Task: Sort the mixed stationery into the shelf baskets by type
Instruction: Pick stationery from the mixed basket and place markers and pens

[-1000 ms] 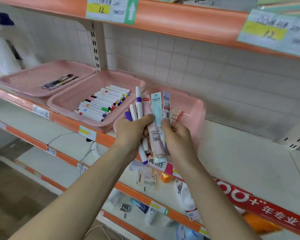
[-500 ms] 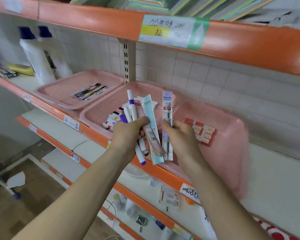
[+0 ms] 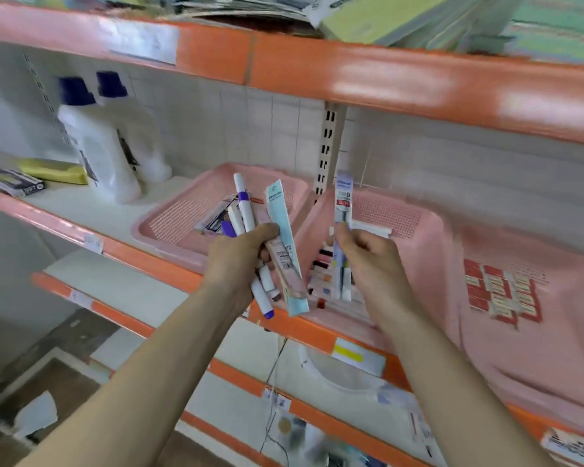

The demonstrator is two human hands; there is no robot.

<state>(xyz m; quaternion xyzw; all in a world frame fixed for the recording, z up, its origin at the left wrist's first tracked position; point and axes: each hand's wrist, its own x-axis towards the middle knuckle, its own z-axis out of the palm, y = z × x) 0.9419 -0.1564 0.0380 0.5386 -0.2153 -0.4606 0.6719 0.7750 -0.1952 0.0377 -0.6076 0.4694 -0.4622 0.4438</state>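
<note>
pens in both hands
left hand (image 3: 240, 257) grips markers (image 3: 243, 203) and a blue packet (image 3: 280, 214); right hand (image 3: 368, 261) pinches a pen packet (image 3: 343, 203) (its top sticks up) near a pink basket (image 3: 430, 251).

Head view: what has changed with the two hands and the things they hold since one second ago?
The right hand has pulled the narrow blue-and-white pack out of the bundle to the right and pinches it alone. The left hand still grips the purple-capped markers and the teal pack.
</note>
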